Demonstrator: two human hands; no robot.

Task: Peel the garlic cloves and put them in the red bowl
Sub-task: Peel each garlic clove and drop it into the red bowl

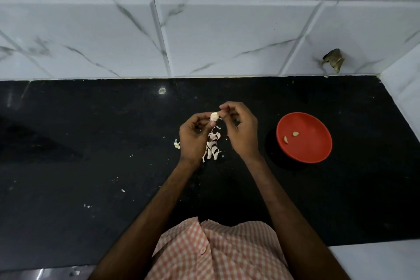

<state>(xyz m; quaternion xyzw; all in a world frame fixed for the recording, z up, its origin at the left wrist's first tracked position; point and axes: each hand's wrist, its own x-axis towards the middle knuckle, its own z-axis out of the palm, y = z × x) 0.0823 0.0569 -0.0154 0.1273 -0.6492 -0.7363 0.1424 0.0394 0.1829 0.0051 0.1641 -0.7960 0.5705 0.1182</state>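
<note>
Both hands pinch a garlic clove beside the red bowl.

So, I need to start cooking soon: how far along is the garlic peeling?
Two peeled cloves lie in the red bowl, loose skins on the counter. The left hand and right hand pinch a third clove, mid-peel. It has yet to go in the bowl.

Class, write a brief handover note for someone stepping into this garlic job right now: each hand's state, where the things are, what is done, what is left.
Hands: the left hand pinches a garlic clove above the black counter; the right hand pinches its upper end, peeling.
Things: the red bowl sits to the right with two peeled cloves inside. Loose skins lie below the hands.
Done: two cloves in the bowl.
Left: finish peeling this clove and drop it in.
</note>
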